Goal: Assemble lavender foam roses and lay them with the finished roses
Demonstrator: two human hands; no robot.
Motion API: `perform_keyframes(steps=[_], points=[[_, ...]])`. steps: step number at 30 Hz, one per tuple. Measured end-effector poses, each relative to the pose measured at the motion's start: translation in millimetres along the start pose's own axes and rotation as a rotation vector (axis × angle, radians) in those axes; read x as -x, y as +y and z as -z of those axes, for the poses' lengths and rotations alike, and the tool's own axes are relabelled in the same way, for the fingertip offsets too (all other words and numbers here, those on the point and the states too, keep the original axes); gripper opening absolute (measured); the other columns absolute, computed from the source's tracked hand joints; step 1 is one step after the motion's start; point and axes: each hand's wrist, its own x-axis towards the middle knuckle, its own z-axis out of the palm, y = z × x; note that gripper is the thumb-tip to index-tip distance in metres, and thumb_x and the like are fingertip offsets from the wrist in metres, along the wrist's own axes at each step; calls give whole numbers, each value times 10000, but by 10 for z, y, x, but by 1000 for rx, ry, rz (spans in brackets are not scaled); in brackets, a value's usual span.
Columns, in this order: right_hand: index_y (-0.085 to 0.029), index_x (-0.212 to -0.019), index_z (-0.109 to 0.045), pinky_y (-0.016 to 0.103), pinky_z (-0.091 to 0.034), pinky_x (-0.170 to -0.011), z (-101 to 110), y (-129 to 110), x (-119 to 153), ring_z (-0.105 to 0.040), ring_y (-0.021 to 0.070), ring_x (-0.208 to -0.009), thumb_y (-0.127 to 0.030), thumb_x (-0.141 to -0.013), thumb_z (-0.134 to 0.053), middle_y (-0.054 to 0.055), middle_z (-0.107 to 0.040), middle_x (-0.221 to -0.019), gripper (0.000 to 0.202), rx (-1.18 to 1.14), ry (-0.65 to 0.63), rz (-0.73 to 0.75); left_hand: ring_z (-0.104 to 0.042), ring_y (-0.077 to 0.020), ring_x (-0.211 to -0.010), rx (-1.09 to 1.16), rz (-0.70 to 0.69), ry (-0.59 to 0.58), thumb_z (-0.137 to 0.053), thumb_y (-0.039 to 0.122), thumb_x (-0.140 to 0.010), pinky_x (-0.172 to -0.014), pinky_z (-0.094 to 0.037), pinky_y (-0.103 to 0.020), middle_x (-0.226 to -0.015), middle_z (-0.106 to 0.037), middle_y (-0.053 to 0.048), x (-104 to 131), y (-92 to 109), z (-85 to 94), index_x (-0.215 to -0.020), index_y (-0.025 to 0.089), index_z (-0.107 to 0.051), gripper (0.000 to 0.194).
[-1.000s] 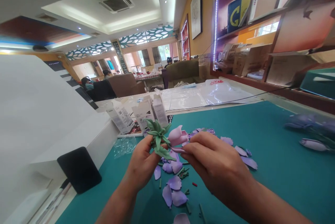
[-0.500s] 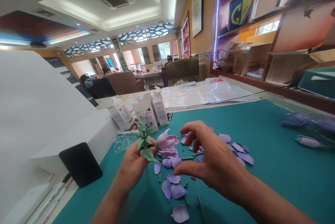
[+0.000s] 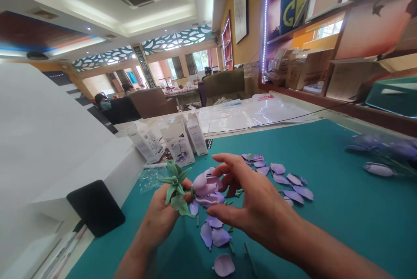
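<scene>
My left hand (image 3: 164,211) is closed around the stem of an artificial flower with green leaves (image 3: 176,181) and a pale purple bloom (image 3: 206,185) that faces right. The bloom is made of separate cupped petals. My right hand (image 3: 249,196) is open, thumb and fingers curved apart, just right of the bloom. Its fingertips are close to the petals; whether they touch, I cannot tell. Beneath and around the hands lie loose purple petals (image 3: 220,236) and short green stem pieces (image 3: 249,253). Some of these pieces are hidden behind my right hand.
A green mat (image 3: 329,218) covers the table. More petals (image 3: 302,193) lie right of centre, and purple flowers (image 3: 379,169) at the far right. White boxes (image 3: 179,142) stand behind a clear plastic bag (image 3: 153,179). A black tablet-like slab (image 3: 97,208) leans at left.
My right hand has moved left, closer to the bloom, its fingers still apart. My left hand keeps hold of the flower, which has tilted slightly. The whole view has shifted a little.
</scene>
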Motion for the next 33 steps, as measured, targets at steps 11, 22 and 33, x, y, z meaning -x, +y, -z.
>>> perform_keyframes(steps=[11, 22, 33], points=[[-229, -1344, -465, 318, -535, -732, 18, 30, 3, -626, 188, -843, -192, -742, -696, 57, -658, -1066, 645, 31, -20, 110, -535, -158, -648, -92, -36, 34, -696, 450, -733, -567, -462, -259, -737, -595, -24, 7, -25, 10, -763, 168, -598, 300], [-251, -1153, -570, 258, -486, -716, 35, -7, 0, -585, 147, -885, -113, -777, -666, 17, -590, -1042, 412, 26, -75, 190, -494, -131, -574, -77, -14, 21, -719, 448, -708, -528, -441, -233, -637, -590, 6, 13, 33, -37, -776, 178, -639, 290], [-245, -1016, -593, 235, -463, -694, 10, -7, 12, -549, 124, -824, -148, -816, -664, -3, -567, -957, 233, -6, -61, 181, -493, -128, -599, -60, -65, -51, -655, 499, -783, -549, -430, -232, -658, -564, 1, 1, -38, 3, -817, 172, -653, 329]])
